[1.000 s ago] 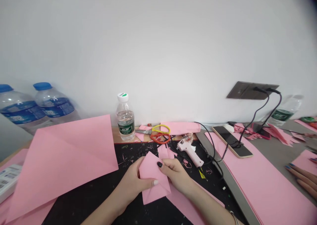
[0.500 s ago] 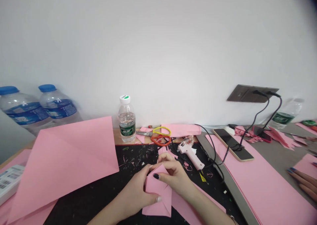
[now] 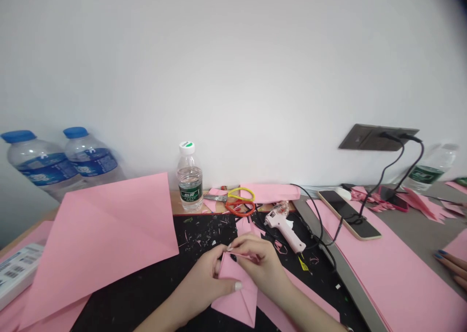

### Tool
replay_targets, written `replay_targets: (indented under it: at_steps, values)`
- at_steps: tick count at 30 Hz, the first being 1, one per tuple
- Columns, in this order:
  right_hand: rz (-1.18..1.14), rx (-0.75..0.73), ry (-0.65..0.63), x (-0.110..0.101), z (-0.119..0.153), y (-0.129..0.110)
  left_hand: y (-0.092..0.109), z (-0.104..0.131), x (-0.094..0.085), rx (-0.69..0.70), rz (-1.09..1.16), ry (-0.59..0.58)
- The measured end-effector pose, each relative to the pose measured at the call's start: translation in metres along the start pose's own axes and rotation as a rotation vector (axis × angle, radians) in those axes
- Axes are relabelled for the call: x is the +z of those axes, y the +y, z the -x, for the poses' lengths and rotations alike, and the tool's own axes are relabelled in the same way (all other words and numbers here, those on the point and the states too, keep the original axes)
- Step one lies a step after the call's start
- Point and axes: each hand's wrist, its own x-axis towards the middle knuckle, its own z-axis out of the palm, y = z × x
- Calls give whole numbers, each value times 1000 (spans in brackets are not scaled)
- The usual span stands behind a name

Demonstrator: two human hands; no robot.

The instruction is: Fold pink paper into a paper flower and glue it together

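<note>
Folded pink paper (image 3: 237,278) is held between two bare hands above a black work surface (image 3: 120,283). The left hand (image 3: 206,276) has its thumb flat on the front face and its fingers curled behind the left edge, a grip that appears to steady the piece. The right hand (image 3: 260,259) is nearly closed, its fingertips pinched at the upper end, probably to control the narrow folded edge; the exact contact is partly hidden. A pink paper strip (image 3: 295,300) lies beneath the right forearm. Beyond the hands are a pale pink glue gun (image 3: 286,230) and scissors (image 3: 227,197) with yellow and red handles, seemingly placed within reach. To the left, a large pink sheet (image 3: 109,239) lies near a labelled white box (image 3: 20,268). At far right, a co-worker's hand (image 3: 452,265) rests near pink paper.
</note>
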Motion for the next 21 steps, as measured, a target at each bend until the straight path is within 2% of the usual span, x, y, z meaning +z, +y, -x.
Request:
replay_targets:
  at_steps: [5,9,11,13,15,19,21]
  values:
    - [272,-232,-145,-8,0,-1,6,1,1,-6,130,-8]
    - [413,-227,-359,-17,-1,-13,12,1,1,-4,238,-41]
    - [428,-219,-413,-18,-2,-19,13,1,0,-1,266,-33]
    - [412,-187,-401,-17,-3,-19,12,1,0,-13,273,0]
    - [379,-126,-334,-15,-2,-15,11,1,-1,-42,246,43]
    - [304,-12,-169,-10,1,-3,9,2,0,-22,48,100]
    - [267,13,-127,-8,2,-1,9,3,0,9,-56,110]
